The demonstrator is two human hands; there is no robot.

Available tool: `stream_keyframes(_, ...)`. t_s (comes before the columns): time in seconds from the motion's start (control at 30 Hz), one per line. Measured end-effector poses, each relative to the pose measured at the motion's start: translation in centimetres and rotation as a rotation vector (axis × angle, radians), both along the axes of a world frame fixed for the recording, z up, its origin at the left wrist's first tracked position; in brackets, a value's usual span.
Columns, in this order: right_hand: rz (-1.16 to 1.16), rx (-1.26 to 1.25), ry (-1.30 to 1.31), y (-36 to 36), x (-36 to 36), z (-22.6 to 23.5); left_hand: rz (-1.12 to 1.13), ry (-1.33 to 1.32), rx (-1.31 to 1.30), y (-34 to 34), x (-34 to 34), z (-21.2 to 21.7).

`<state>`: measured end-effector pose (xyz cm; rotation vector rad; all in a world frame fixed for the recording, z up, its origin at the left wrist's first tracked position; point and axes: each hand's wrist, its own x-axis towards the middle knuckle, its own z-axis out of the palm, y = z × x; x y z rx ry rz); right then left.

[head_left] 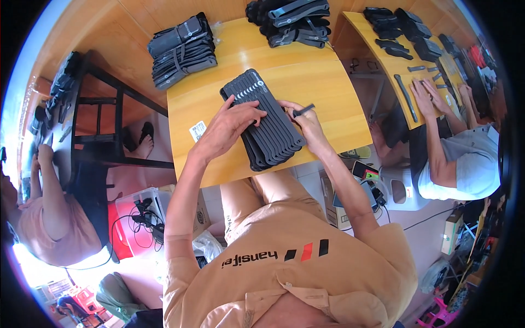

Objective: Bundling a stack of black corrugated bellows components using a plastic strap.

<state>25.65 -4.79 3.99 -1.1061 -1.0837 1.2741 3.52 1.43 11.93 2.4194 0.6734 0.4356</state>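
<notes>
A fanned stack of flat black strips with rounded ends (273,123) lies aslant on the yellow wooden table in front of me. Each piece overlaps the one beside it, and small pale marks run along the far end. My left hand (227,128) rests on the stack's left side, fingers stretched across the top pieces. On the other side, my right hand (307,126) pinches a short black strap (304,110) whose free end sticks out to the right. Part of that hand is behind the stack's right edge, so I cannot tell whether the strap runs underneath.
Strapped black bundles (183,52) sit at the table's far left, with another black pile (298,22) at the far middle. A white label (197,130) lies by my left forearm. Co-workers sit at a yellow table (402,68) on the right and a black-framed table (98,109) on the left.
</notes>
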Motion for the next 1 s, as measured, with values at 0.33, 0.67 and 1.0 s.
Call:
stream_keyframes(0.33, 0.085, -0.054, 0.156, -0.1, -0.7, 1.0, -0.013, -0.027, 0.021, -0.7, 0.0, 0.1)
stream_keyframes(0.67, 0.012, -0.036, 0.185, -0.1, -1.0, 0.3, 0.356, -0.081, 0.308, -3.3, 0.9, -0.7)
stream_keyframes(1.0, -0.123, 0.061, 0.198, -0.8, -2.3, 1.6, 0.752, -0.594, 0.15, -5.7, 3.4, -4.2)
